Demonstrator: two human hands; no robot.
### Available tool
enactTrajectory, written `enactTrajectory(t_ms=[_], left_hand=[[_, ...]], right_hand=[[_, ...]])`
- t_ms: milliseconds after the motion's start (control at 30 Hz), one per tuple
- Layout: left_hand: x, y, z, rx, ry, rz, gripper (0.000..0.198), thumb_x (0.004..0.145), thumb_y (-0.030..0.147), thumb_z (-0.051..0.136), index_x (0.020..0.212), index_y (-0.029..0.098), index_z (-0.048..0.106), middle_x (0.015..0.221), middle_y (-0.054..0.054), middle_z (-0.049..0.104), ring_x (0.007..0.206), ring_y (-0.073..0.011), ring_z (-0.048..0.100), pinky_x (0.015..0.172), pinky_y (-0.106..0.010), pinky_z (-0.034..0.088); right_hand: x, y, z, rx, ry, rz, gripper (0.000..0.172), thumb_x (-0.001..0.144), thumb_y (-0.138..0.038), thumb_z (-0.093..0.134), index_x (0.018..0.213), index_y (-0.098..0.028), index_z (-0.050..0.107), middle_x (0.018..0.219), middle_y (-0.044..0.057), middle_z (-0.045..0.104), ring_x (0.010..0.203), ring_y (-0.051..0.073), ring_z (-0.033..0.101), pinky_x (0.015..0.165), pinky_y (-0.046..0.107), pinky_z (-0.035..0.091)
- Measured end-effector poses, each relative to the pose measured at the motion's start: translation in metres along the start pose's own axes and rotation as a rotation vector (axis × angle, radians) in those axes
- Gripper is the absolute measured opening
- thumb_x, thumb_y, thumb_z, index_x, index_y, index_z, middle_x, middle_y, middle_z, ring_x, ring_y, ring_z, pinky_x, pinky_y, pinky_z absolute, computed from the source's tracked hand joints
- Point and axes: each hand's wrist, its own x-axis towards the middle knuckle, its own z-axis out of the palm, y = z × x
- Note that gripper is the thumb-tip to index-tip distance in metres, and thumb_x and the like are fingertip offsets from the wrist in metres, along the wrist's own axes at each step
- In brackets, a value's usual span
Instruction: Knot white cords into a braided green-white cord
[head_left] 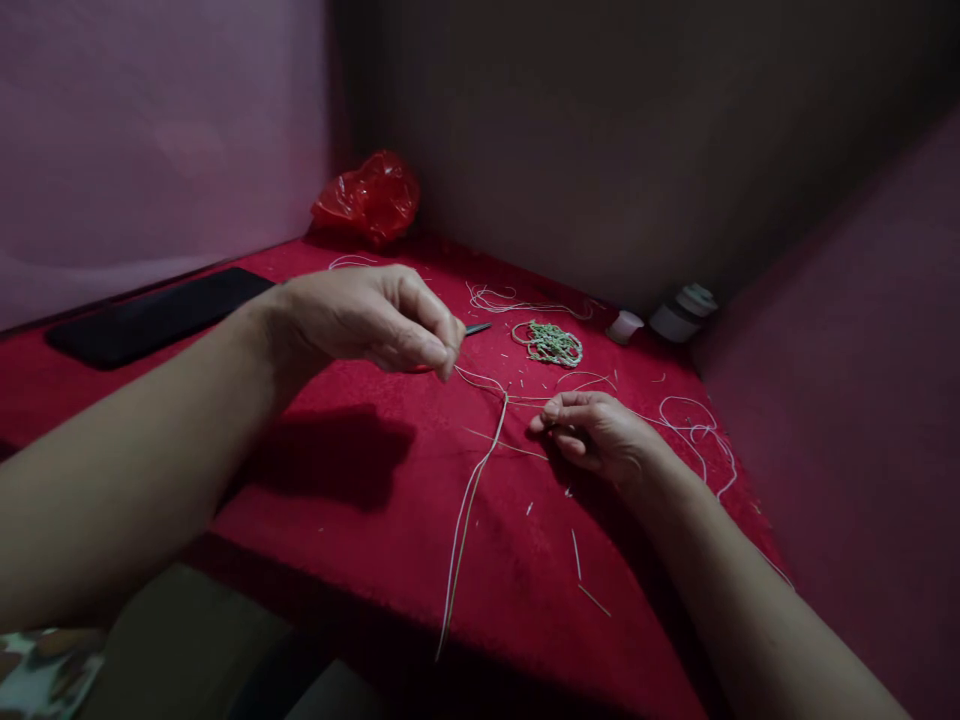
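Note:
My left hand (390, 318) is raised above the red cloth, its fingertips pinched on thin pale strands. My right hand (589, 425), lower and to the right, pinches strands too. The thin cords (480, 465) meet at a small knot (506, 396) between my hands, and their loose ends hang down toward the table's front edge. Behind my left fingertips, the dark tip of a tool (478, 328) shows; the rest of it is hidden. A bundle of green and white braided cord (553, 343) lies beyond my right hand.
A red plastic bag (367, 198) sits at the back corner, a black flat case (157, 315) at the left. White spool (624, 326) and white jar (683, 312) stand back right. Loose pale cords (697, 430) and short offcuts (576, 555) lie on the red cloth (360, 540).

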Motion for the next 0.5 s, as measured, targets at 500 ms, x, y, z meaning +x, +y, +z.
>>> enactTrajectory(t_ms=[500], left_hand=[[0.028,-0.012,0.029,0.032,-0.397,-0.017,0.018,0.072,0.035,0.056,0.068,0.017,0.055,0.055,0.000,0.054,0.043,-0.0078,0.045,0.042,-0.019,0.033]], right_hand=[[0.004,0.005,0.005,0.044,0.028,-0.145,0.026,0.061,-0.016,0.063,0.082,-0.017,0.048,0.059,-0.001,0.059,0.036,0.004,0.042,0.030,0.015,0.021]])
